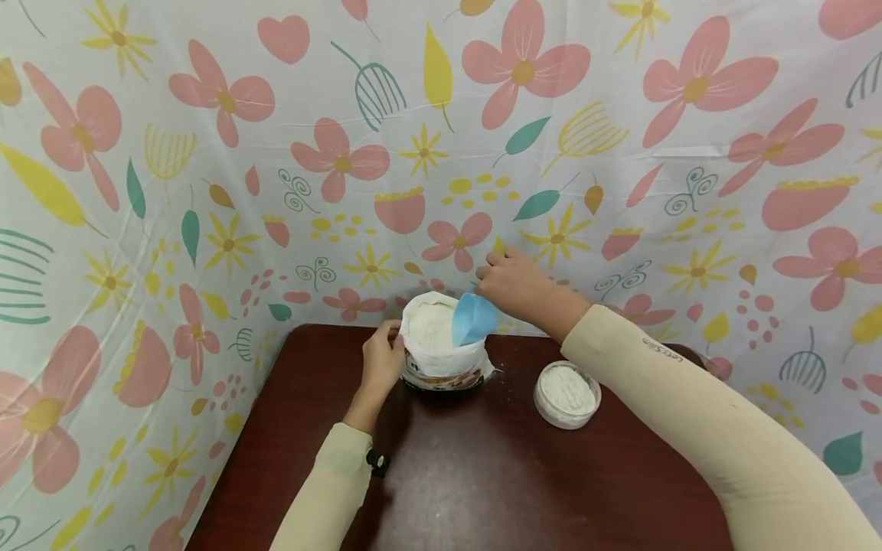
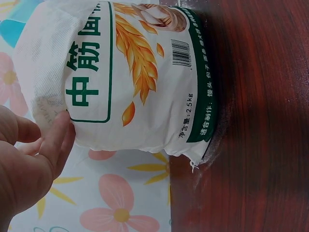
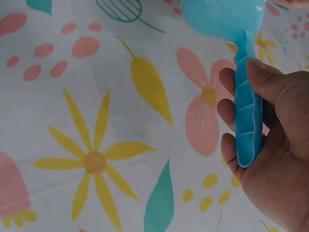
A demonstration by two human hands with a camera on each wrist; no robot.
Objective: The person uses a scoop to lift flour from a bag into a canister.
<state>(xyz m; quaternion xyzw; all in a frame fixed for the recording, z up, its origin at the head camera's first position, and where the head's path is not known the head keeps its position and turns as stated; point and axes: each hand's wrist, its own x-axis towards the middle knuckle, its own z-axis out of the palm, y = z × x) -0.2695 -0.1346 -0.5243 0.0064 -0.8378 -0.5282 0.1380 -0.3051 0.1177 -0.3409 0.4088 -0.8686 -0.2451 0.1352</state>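
A white flour bag with a folded-down rim stands at the table's back edge, open and full of white flour. My left hand holds the bag's rim at its left side; in the left wrist view, thumb and fingers grip the folded edge, beside a wheat-ear print. My right hand is raised beyond the bag's right side, fingers curled round the handle of a light blue scoop. The scoop's bowl tilts down over the right part of the bag's mouth. Its contents are hidden.
To the right of the bag, a clear round bowl filled with white powder stands on the dark brown table. Specks of powder lie beside the bag. A flower-printed cloth hangs close behind and at the left.
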